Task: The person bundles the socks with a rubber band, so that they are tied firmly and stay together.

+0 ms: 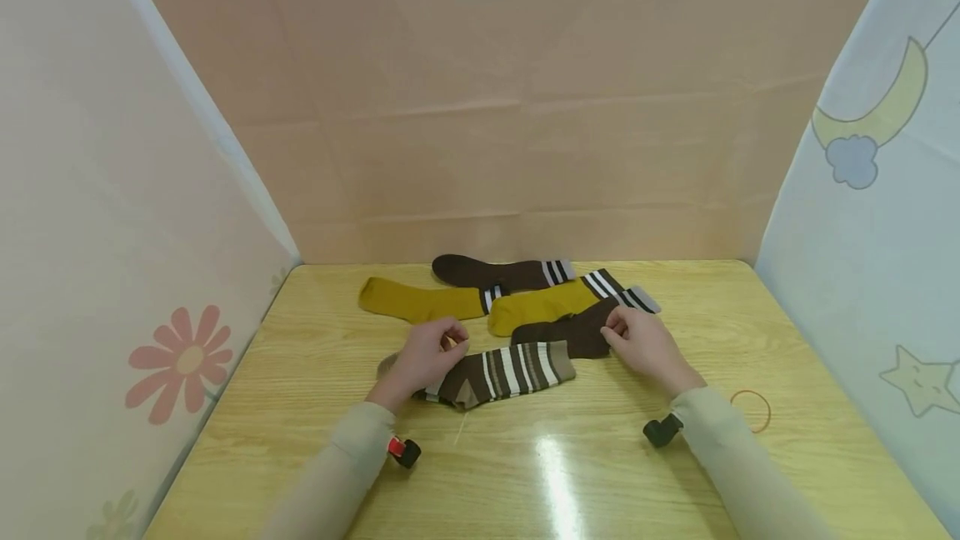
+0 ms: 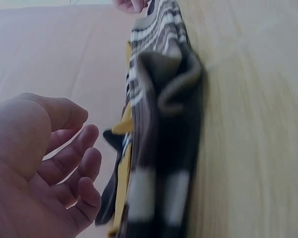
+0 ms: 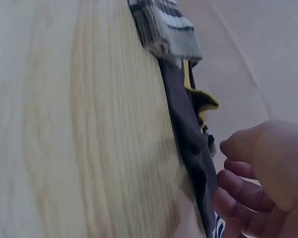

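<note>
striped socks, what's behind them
Behind the striped socks lie two mustard socks and two brown socks. Anything directly beneath the striped socks is covered.

- A person's left hand (image 1: 426, 354), fingers bent, hovers over a striped brown-and-white sock (image 1: 525, 369) on a wood-grain table (image 1: 292, 440).
- The right hand (image 1: 647, 343) is poised at a dark brown sock (image 1: 573, 332) with a striped cuff.
- Behind lie a left mustard sock (image 1: 412, 300) and a right mustard sock (image 1: 536, 309), both with white-banded cuffs.
- A second brown sock (image 1: 487, 274) stretches along the rear, before a tan backdrop (image 1: 487, 65).
- A thin orange loop (image 1: 768, 417) rests near the right sleeve (image 1: 720, 432).
</note>
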Motion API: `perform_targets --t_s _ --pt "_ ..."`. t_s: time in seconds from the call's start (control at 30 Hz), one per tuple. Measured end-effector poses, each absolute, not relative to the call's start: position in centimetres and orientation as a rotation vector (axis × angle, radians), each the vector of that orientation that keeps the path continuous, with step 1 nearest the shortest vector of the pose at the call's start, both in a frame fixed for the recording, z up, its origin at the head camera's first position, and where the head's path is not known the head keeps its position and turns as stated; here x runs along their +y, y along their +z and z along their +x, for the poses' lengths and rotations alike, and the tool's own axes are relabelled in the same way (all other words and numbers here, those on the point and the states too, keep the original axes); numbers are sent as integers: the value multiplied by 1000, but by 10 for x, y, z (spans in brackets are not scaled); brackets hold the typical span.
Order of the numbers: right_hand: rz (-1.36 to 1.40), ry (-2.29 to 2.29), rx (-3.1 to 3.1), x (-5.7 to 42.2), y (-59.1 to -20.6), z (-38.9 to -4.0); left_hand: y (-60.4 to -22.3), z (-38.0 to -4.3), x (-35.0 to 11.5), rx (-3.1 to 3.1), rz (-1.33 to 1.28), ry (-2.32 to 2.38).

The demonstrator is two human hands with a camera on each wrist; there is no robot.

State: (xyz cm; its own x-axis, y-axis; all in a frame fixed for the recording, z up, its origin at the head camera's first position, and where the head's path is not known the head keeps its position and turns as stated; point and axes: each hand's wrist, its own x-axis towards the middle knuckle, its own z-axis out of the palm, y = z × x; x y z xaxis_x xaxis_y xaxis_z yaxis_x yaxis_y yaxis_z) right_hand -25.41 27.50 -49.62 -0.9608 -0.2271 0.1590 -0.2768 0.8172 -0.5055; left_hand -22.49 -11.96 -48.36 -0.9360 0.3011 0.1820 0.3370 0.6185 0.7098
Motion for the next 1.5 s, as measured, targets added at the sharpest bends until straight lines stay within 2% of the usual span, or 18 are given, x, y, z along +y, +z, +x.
perform_targets --t_s 0.43,0.73,1.1,1.5 --pt "355 748 -2885 301 -496 -269 -490 -237 -81 -2859 -612 -1274" --pt "186 666 -2956 312 -497 -280 -483 -246 -60 -2900 -580 -1248" --pt "3 747 -3015 324 -501 -294 -483 -257 -39 -3005 -442 -1198" --pt "-39 759 -3026 330 -508 -303 -490 -266 -30 -3088 -306 -1139"
